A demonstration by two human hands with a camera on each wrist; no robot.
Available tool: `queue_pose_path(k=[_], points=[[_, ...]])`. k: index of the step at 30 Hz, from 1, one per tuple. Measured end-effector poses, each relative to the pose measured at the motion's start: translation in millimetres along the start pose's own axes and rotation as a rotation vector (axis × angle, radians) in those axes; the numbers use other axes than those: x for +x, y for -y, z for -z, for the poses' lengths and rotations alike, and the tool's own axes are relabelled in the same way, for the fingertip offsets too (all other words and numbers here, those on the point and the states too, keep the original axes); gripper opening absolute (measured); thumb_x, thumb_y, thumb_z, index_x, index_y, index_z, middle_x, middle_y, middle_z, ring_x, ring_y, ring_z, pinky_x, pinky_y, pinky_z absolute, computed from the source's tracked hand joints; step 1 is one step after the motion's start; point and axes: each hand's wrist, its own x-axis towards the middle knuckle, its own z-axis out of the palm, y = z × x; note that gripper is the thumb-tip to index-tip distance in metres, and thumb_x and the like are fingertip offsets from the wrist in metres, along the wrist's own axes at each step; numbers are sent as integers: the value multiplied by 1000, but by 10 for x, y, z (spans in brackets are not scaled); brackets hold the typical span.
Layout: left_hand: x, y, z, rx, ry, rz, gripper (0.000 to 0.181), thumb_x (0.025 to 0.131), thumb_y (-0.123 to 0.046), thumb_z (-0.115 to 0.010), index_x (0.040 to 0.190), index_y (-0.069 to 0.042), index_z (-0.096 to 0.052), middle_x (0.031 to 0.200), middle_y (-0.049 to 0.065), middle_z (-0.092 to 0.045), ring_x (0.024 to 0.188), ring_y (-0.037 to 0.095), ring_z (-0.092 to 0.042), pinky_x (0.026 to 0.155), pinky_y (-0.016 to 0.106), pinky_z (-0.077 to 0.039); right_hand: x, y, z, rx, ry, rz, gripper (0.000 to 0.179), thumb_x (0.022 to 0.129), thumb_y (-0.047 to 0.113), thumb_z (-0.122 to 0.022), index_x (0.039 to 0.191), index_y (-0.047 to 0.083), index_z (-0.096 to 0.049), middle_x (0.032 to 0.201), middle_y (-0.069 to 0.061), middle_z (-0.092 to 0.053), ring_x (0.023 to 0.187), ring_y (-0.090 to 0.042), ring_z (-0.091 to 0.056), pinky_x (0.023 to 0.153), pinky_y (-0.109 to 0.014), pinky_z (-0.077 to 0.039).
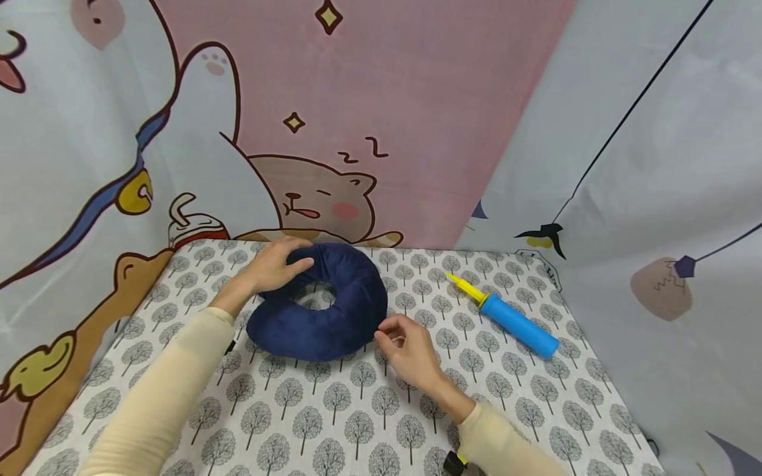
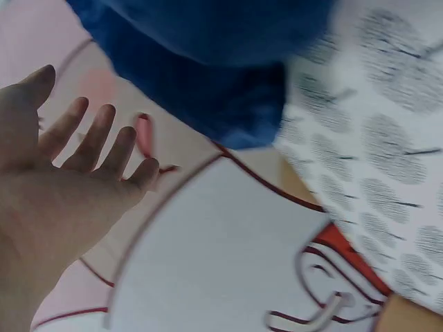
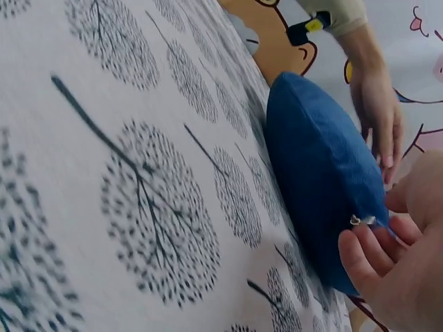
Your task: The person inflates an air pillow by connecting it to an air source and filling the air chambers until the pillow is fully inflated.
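Note:
A navy blue U-shaped neck pillow [image 1: 321, 324] lies on the patterned cloth, its gap facing left. My left hand [image 1: 280, 264] is over the pillow's far left end, fingers spread loosely; in the left wrist view its fingers [image 2: 114, 142] extend beside the blue fabric and hold nothing. At the pillow's right edge my right hand [image 1: 411, 347] brings thumb and forefinger together, pinching the seam there. Close by in the right wrist view a small metal zipper pull [image 3: 356, 220] sits on the pillow's side, right by the fingertips.
A balloon hand pump with a blue barrel [image 1: 520, 327] and yellow nozzle [image 1: 464, 285] lies to the right of the pillow. The tree-print cloth [image 1: 357, 430] covers the table. Cartoon-printed curtains [image 1: 428, 132] rise behind and at both sides.

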Motion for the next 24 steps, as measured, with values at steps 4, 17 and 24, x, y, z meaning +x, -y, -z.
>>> queue_pose_path(k=[4,17,24], points=[[-50,262,-10,-13,-37,60,55,118,-31,-62,162,1,-56,169,30,-54,154,57,-51,126,76,-42,-51,61,-59,13,-21,-45,26,102,12,-83,126,6,-73,123,-14,-77,100,-16,-76,82,-22,-65],[-117,663,-229,-66,-15,237,69,118,-46,-56,173,-6,-42,179,31,-38,165,58,-35,133,79,-31,-64,94,-225,-2,-64,-96,54,102,22,-84,148,6,-61,147,-23,-55,107,-28,-78,83,-22,-63],[-128,681,-255,-67,-28,258,75,116,-54,-57,173,-7,-43,178,29,-41,161,58,-42,131,77,-36,-51,87,-211,-20,-52,-160,58,101,29,-84,150,9,-61,149,-21,-57,110,-27,-77,82,-24,-60]])
